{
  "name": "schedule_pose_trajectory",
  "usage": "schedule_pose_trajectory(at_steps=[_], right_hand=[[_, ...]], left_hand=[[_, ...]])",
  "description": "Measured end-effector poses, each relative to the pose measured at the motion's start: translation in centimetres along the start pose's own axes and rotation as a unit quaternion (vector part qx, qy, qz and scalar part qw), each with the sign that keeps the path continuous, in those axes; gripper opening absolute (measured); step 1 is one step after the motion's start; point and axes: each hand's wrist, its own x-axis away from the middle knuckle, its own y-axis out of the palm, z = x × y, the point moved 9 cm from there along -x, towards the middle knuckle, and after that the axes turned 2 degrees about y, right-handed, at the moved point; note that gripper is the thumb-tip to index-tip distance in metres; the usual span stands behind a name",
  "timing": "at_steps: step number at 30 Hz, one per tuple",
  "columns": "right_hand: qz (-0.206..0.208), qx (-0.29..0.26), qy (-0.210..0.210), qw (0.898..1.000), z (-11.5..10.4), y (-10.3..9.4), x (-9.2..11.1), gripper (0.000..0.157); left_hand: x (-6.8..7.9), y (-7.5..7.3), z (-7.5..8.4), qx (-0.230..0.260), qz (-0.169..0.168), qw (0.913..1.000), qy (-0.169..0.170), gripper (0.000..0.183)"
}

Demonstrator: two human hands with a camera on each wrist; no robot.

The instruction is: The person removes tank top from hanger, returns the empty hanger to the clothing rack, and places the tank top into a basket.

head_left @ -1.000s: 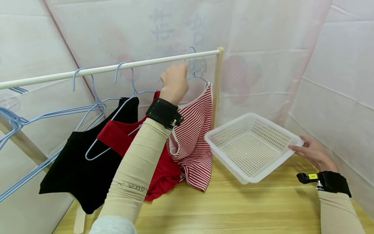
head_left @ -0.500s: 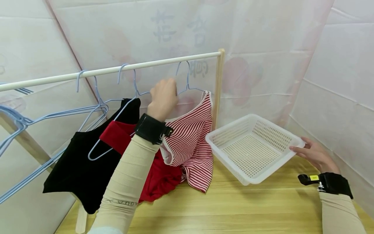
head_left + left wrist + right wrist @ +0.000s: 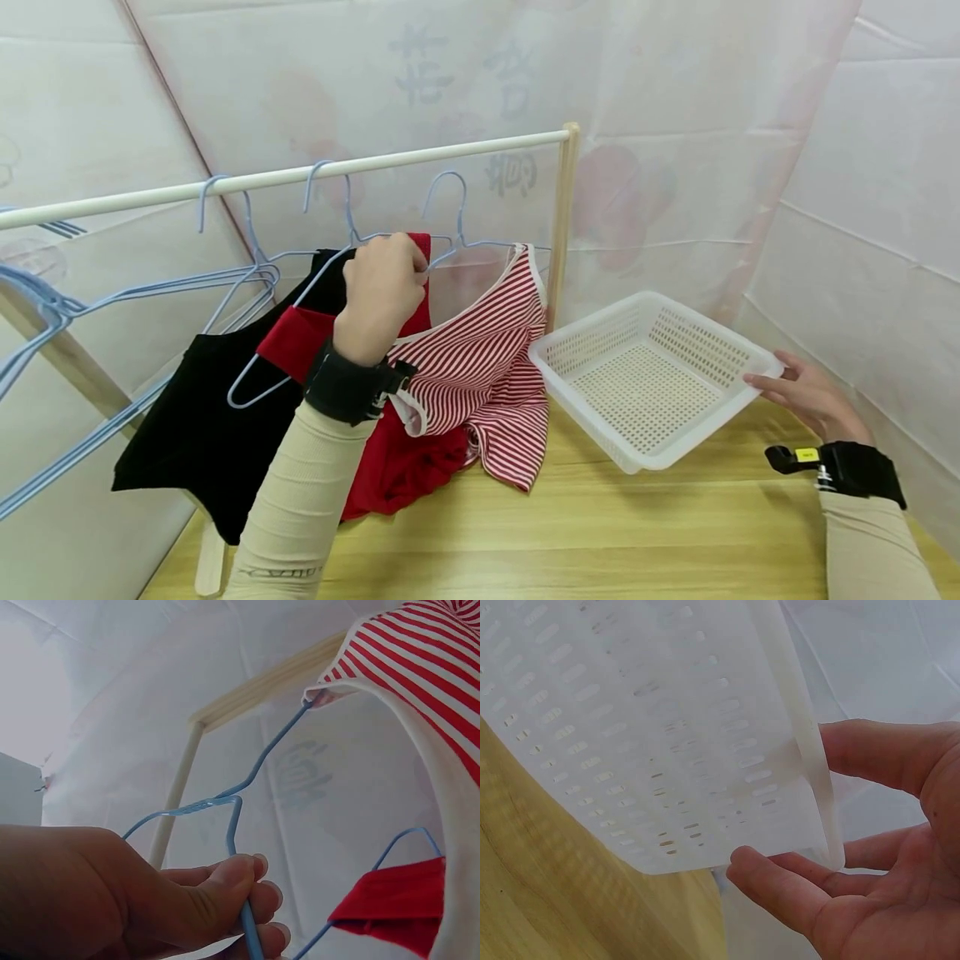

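Observation:
My left hand (image 3: 382,292) grips one arm of a blue wire hanger (image 3: 462,208), thumb and fingers closed round the wire in the left wrist view. The hanger's hook is below the white rod (image 3: 495,147), apart from it. A red-and-white striped top (image 3: 480,358) hangs from this hanger, its lower part touching the table. Behind the left hand, a red garment (image 3: 397,479) is on another blue hanger on the rod. With thumb and fingers, my right hand (image 3: 813,396) holds the rim of a white perforated plastic basket (image 3: 705,735), which is tilted and has nothing in it.
A black top (image 3: 217,417) hangs left of the red garment. More blue hangers (image 3: 45,312) are at the far left. The rack's wooden post (image 3: 562,233) stands between striped top and basket. Below lies a wooden table (image 3: 570,542); pale cloth walls (image 3: 675,83) surround it.
My left hand has come down and left with the striped top's hanger, and its hook has come off the rod. The right hand and basket have barely moved.

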Motion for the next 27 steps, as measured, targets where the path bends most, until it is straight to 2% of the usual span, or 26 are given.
schedule_pose_trajectory(at_steps=[5,13,19,27], right_hand=[[0.0,0.011,-0.003,1.0,-0.1,-0.2,0.0,0.093],[-0.002,0.019,0.001,1.0,-0.1,-0.4,0.1,0.094],[-0.001,0.012,-0.006,1.0,0.0,-0.5,0.1,0.091],[-0.001,-0.002,-0.009,1.0,0.0,-0.5,0.0,0.09]], left_hand=[[1.9,-0.8,-1.4,0.015,0.01,0.9998,-0.009,0.021],[4.7,-2.2,-2.8,0.018,0.034,0.9993,0.005,0.019],[6.4,-2.5,-2.9,0.02,0.014,0.9996,0.012,0.018],[8.2,-1.3,-2.7,0.015,-0.021,0.9995,0.016,0.021]])
